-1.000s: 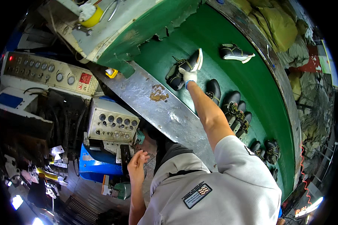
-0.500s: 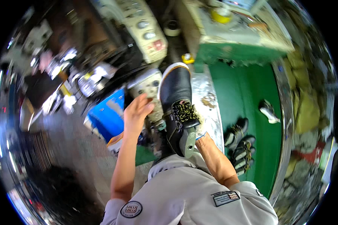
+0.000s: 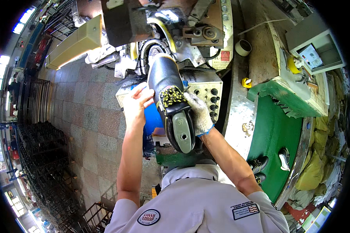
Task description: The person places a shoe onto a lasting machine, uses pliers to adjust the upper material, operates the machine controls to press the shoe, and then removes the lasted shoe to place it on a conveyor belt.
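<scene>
A black leather shoe (image 3: 164,77) with black-and-yellow laces is fitted on a grey-green shoe last (image 3: 181,130). Its toe points away from me, up against the curved clamp (image 3: 154,44) of a machine; whether they touch is hard to tell. My bare left hand (image 3: 136,103) presses its fingers and thumb to the shoe's left side. On the right side, my right hand (image 3: 199,112) grips the shoe near the laces, wearing a whitish knitted glove with a blue cuff. The shoe hides part of the right fingers.
Below the clamp is a panel of black knobs (image 3: 214,99), with a blue box (image 3: 153,118) under the shoe. To the right, a green-lined bench (image 3: 278,143) bears several other shoes. A roll of tape (image 3: 243,47) lies farther back; dark racks (image 3: 42,167) stand left.
The view has swung toward the machine on the left. The shoe's toe has come to the clamp. My left hand, earlier apart from the shoe, now touches its side; my right keeps hold.
</scene>
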The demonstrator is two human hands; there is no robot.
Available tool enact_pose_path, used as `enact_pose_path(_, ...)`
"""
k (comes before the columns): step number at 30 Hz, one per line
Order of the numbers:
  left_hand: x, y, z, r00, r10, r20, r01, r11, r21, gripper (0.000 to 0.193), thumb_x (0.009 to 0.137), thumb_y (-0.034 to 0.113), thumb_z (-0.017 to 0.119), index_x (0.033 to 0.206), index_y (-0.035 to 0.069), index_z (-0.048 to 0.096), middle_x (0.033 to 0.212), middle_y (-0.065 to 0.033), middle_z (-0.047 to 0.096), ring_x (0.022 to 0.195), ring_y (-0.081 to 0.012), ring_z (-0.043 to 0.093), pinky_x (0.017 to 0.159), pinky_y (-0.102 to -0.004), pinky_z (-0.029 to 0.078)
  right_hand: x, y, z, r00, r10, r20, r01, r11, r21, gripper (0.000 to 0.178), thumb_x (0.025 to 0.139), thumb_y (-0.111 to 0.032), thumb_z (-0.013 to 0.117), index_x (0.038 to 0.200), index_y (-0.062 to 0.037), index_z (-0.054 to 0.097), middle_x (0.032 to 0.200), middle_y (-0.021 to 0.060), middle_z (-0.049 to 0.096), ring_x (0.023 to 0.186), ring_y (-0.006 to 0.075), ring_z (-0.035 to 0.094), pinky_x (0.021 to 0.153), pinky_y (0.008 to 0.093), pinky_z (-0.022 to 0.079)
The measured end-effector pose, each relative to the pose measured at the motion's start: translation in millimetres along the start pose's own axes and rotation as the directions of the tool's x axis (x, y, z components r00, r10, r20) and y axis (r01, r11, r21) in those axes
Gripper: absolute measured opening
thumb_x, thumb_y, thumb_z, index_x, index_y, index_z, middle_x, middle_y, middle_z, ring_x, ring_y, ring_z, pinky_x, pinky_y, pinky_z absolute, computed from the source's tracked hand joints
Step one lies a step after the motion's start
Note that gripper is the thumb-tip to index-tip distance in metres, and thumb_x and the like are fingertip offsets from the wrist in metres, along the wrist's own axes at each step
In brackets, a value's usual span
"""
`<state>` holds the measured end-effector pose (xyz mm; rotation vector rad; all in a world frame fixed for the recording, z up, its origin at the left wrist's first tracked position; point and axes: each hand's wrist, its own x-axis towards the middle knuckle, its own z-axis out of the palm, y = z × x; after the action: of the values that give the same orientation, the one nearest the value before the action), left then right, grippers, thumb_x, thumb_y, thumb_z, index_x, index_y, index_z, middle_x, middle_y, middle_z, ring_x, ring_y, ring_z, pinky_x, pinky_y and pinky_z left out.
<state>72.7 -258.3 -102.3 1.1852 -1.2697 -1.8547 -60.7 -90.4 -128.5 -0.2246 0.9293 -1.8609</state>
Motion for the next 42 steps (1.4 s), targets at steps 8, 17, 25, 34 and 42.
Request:
enact_pose_path(8, 45, -4, -2, 0.981, 0.191, -0.026, -0.191, 0.952, -0.239, 0.062, 0.083, -0.003, 0.076, 0.14, -0.01, 0.053, 0.127, -0.0216, 0.07, 0.103, -0.0224, 0.072, 0.088, -0.0294, 0.059, 70, 13, 32, 0.981, -0.055, -0.184, 0.057, 0.998, 0.005, 0.053, 0.098, -0.026, 0.074, 0.141, 0.0007, 0.059, 0.122, 0.007, 0.068, 0.107, 0.0144, 0.063, 0.093, 0.0291, 0.052)
enact_pose_path(17, 22, -46, 12, 0.934, -0.265, 0.24, 0.336, 0.88, -0.336, 0.063, 0.106, 0.061, 0.045, 0.139, 0.01, 0.06, 0.123, -0.0099, 0.071, 0.105, -0.0227, 0.07, 0.094, -0.0397, 0.056, 75, 20, 33, 0.958, -0.215, -0.189, 0.145, 0.934, -0.327, 0.043, 0.1, -0.026, 0.069, 0.132, 0.0034, 0.067, 0.125, 0.0102, 0.071, 0.113, 0.0165, 0.064, 0.102, 0.0309, 0.049)
enact_pose_path(25, 40, -39, -5, 0.925, -0.291, 0.244, 0.325, 0.939, -0.113, 0.066, 0.107, 0.063, 0.04, 0.135, 0.007, 0.063, 0.12, -0.0087, 0.072, 0.1, -0.0197, 0.072, 0.09, -0.0377, 0.058, 85, 50, 31, 0.949, -0.117, -0.292, 0.126, 0.992, 0.012, 0.037, 0.1, -0.025, 0.071, 0.126, 0.0019, 0.069, 0.114, 0.0063, 0.073, 0.099, 0.0143, 0.066, 0.09, 0.0289, 0.053)
enact_pose_path(34, 54, -50, -8, 0.926, -0.226, 0.304, 0.283, 0.946, -0.156, 0.063, 0.107, 0.06, 0.043, 0.131, 0.006, 0.065, 0.112, -0.008, 0.074, 0.094, -0.0179, 0.072, 0.086, -0.0344, 0.058, 92, 60, 27, 0.932, -0.2, -0.302, 0.186, 0.98, -0.076, 0.033, 0.103, -0.025, 0.067, 0.121, 0.0023, 0.071, 0.11, 0.0058, 0.073, 0.096, 0.0122, 0.066, 0.086, 0.0288, 0.054)
enact_pose_path(42, 61, -68, -3, 0.98, -0.116, 0.165, 0.133, 0.986, -0.097, 0.061, 0.109, 0.055, 0.045, 0.101, 0.003, 0.077, 0.088, -0.0006, 0.072, 0.075, -0.0097, 0.061, 0.072, -0.0293, 0.05, 97, 63, 22, 0.943, -0.197, -0.269, 0.168, 0.978, -0.127, 0.03, 0.104, -0.029, 0.065, 0.108, -0.0013, 0.075, 0.1, 0.0008, 0.073, 0.088, 0.0084, 0.063, 0.08, 0.0274, 0.051)
